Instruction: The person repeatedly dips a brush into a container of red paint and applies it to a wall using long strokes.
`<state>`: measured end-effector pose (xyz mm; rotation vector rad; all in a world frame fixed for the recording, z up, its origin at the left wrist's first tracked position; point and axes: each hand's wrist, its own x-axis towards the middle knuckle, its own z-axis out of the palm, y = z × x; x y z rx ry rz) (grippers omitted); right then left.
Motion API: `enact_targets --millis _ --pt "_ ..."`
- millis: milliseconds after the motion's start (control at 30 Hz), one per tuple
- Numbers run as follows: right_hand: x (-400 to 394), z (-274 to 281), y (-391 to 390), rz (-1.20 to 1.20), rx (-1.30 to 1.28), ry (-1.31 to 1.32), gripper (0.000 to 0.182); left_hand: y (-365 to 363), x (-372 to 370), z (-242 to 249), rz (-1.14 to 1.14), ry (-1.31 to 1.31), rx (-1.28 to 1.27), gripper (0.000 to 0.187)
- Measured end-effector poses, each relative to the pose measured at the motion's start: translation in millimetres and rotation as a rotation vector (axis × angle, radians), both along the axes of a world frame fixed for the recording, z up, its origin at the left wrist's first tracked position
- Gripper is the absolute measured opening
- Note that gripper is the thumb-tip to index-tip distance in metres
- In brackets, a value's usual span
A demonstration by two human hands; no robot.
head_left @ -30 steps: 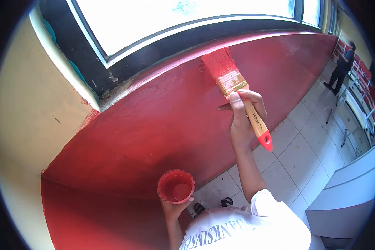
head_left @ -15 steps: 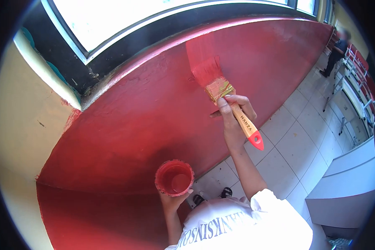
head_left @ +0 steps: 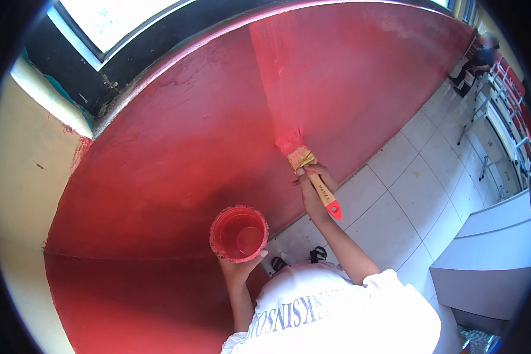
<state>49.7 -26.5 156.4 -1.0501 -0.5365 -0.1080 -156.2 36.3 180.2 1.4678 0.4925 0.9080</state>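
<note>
My right hand (head_left: 316, 182) grips a paintbrush (head_left: 323, 192) with a wooden handle and a red tip. The red-coated bristles press on the red wall (head_left: 189, 135), at the lower end of a lighter, wet-looking stripe (head_left: 277, 71). My left hand (head_left: 240, 268) holds a red paint bucket (head_left: 239, 234) from below and the side, low in front of the wall. Some red paint shows inside the bucket; the fingers are partly hidden behind it.
Pale floor tiles (head_left: 389, 194) lie right of the wall. A grey cabinet (head_left: 484, 259) stands at the lower right. Chairs and desks (head_left: 504, 112) line the far right, with another person (head_left: 478, 65) near them. A window (head_left: 112, 23) is above the wall.
My right hand has moved the brush down along the wall, and the lighter stripe is longer. The view has shifted. The other person is now bent lower.
</note>
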Motion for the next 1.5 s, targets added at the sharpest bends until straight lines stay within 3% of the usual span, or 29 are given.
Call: enact_targets --millis 433,567,733,800,867,967,1133,1367,1500 --pt "-10 -69 -7 0.013 -0.119 0.173 0.009 -3 4 7 -0.014 -0.024 0.009 0.085" --pt "-18 -81 -29 -0.052 -0.238 0.081 0.009 -2 2 15 -0.029 -0.039 0.015 0.084" --pt "-5 13 -65 -0.088 -0.199 -0.154 0.013 -4 9 20 -0.018 -0.05 -0.019 0.084" --pt "14 81 -61 -0.184 -0.098 -0.454 0.014 0 7 13 -0.023 -0.059 0.002 0.084" --pt "22 124 -46 -0.136 0.093 -0.336 0.012 2 8 12 -0.029 -0.074 0.018 0.083" --pt "41 165 -28 -0.121 0.244 -0.375 0.009 -1 9 18 -0.028 -0.094 0.032 0.082" --pt "52 188 -14 -0.04 0.357 -0.342 0.01 -9 8 29 -0.03 -0.066 -0.043 0.081" --pt "36 198 2 -0.036 0.388 -0.376 0.012 -9 7 12 0.008 -0.085 0.038 0.083" --pt "31 191 13 -0.023 0.297 -0.324 0.013 -9 7 10 0.005 -0.073 0.025 0.085"
